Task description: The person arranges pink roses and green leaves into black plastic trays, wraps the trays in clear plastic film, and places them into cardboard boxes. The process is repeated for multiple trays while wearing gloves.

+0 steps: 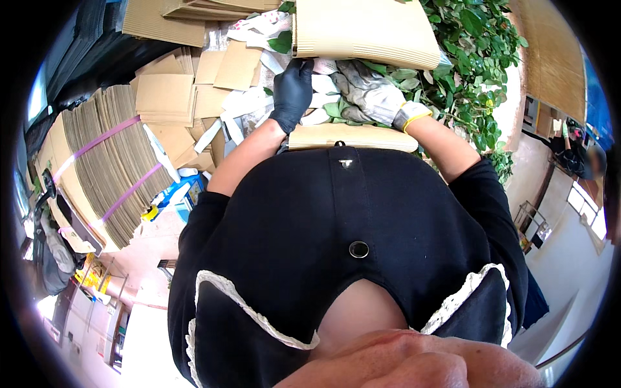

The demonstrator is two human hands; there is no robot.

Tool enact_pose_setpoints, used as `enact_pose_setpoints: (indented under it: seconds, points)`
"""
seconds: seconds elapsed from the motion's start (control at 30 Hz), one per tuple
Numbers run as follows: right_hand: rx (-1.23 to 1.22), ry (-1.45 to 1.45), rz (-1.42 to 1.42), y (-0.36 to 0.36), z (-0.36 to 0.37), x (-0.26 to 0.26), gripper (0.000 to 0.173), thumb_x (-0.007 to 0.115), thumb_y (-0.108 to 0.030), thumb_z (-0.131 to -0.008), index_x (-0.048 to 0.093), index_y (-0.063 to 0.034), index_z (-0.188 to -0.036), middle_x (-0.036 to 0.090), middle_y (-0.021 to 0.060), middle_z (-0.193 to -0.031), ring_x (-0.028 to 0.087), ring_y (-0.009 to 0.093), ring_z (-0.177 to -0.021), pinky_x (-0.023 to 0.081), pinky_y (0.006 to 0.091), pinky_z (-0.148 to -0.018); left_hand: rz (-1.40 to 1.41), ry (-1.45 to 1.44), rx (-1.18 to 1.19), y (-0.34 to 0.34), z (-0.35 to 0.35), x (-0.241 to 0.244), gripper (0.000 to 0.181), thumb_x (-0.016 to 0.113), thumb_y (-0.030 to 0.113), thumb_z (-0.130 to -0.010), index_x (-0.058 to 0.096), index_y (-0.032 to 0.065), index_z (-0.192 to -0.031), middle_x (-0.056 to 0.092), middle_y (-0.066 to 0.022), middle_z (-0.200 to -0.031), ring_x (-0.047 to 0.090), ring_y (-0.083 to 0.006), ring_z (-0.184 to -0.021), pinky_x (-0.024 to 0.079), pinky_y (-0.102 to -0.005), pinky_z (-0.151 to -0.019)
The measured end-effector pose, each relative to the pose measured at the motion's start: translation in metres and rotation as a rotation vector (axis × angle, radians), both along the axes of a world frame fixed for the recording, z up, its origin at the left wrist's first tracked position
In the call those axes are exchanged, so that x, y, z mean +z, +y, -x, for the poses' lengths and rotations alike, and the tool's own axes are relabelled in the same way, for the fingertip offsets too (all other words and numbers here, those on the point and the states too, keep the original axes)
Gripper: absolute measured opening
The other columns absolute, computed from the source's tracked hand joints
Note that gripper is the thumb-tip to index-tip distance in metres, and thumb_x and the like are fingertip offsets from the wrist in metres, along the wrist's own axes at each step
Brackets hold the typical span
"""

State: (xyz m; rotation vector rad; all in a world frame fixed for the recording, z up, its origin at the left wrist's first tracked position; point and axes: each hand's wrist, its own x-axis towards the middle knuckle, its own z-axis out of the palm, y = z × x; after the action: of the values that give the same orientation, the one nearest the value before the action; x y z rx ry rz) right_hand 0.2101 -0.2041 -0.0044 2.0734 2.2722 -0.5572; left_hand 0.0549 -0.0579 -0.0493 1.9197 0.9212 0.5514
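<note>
An upright tan corrugated cardboard box [364,31] stands just beyond both hands. My left hand [293,92], in a black glove, has its fingers at the lower left edge of this box; whether it grips the edge is not clear. My right hand [371,94], in a soiled white-and-grey glove with a yellow cuff, lies over green leaves [339,109] below the box, its fingertips partly hidden. Between the hands are white strips [324,84] and a patch of pinkish netting. Close to my body lies another ribbed cardboard piece [351,137].
Leafy green stems [473,63] are heaped at the right. Flat cardboard pieces [165,94] and white strips lie at the left, beside a large cardboard bundle [109,155] tied with purple straps. A blue box [187,194] stands near my left elbow. Another person [572,155] is at the far right.
</note>
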Motion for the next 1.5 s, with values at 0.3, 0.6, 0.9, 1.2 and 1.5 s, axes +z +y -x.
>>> enact_pose_setpoints:
  seconds: [0.3,0.6,0.9,1.2,1.5]
  points:
    - [-0.074,0.001,0.094,0.001,0.008,0.009,0.074,0.061,-0.043,-0.087,0.036,-0.0066,-0.146,0.03,0.0229,-0.153,0.033,0.041,-0.139,0.035,0.044,-0.112,0.054,-0.158,0.191,0.06,0.056,-0.023,0.025,0.055,0.017,-0.099,0.067,-0.0034,-0.092,0.068,-0.0139,-0.079,0.063,-0.0197,-0.071,0.049,-0.0322,-0.068]
    - [-0.02,-0.017,-0.025,-0.002,0.004,-0.003,0.074,0.061,-0.043,-0.087,0.035,-0.0088,-0.147,0.033,0.0222,-0.151,0.035,0.038,-0.139,0.033,0.0426,-0.113,-0.062,0.195,-0.282,0.05,0.059,0.032,0.039,0.074,0.023,-0.086,0.065,-0.0029,-0.113,0.07,-0.0166,-0.102,0.068,-0.0232,-0.091,0.052,-0.0336,-0.082]
    - [-0.024,-0.038,-0.109,-0.008,0.006,0.006,0.065,0.063,-0.038,-0.087,0.042,-0.0077,-0.141,0.043,0.0209,-0.139,0.043,0.036,-0.128,0.038,0.0416,-0.106,-0.524,0.311,-0.426,0.106,0.137,0.059,0.026,0.071,0.021,-0.086,0.069,0.0045,-0.107,0.067,-0.0165,-0.101,0.066,-0.033,-0.087,0.052,-0.0392,-0.082]
    - [0.038,-0.078,-0.29,-0.001,0.006,0.02,0.057,0.064,-0.032,-0.086,0.049,-0.0066,-0.134,0.052,0.0197,-0.128,0.052,0.034,-0.118,0.044,0.0407,-0.099,0.452,0.206,-0.731,0.042,0.078,0.026,0.017,0.071,0.012,-0.085,0.072,-0.0017,-0.094,0.072,-0.0102,-0.081,0.066,-0.0144,-0.073,0.051,-0.029,-0.07]
    - [-0.206,0.43,-0.144,0.001,0.002,0.031,0.059,0.068,-0.023,-0.087,0.048,-0.0065,-0.14,0.057,0.0197,-0.132,0.057,0.032,-0.121,0.048,0.0385,-0.101,0.084,0.279,-0.629,0.094,0.119,0.08,0.048,0.074,0.01,-0.081,0.062,0.0104,-0.128,0.061,-0.0119,-0.124,0.058,-0.0265,-0.115,0.047,-0.037,-0.1]
